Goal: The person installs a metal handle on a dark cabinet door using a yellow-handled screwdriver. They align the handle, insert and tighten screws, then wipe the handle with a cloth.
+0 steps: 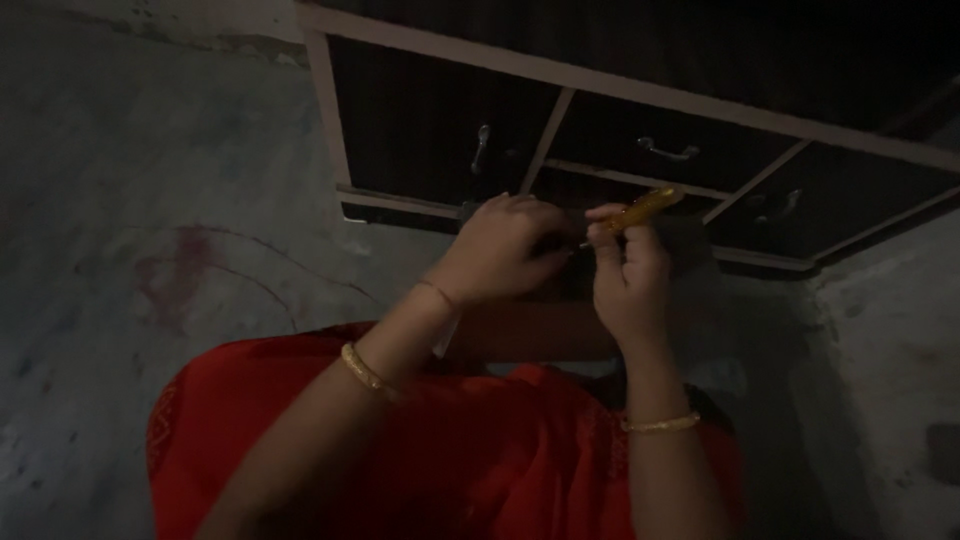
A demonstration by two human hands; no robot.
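While the right hand (628, 275) grips a yellow-handled screwdriver (640, 209) and the left hand (500, 250) closes over something hidden at its tip, both work at the lower edge of the dark cabinet (420, 130). Keeping the tool straight and steadied looks wisest. Bare floor (120, 220) lies open leftward; the cabinet frame crowds ahead.

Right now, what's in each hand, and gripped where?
The right hand holds a yellow-handled screwdriver low on the handle, near the shaft. The left hand is curled at the tip; whether it holds anything is too dark to tell.
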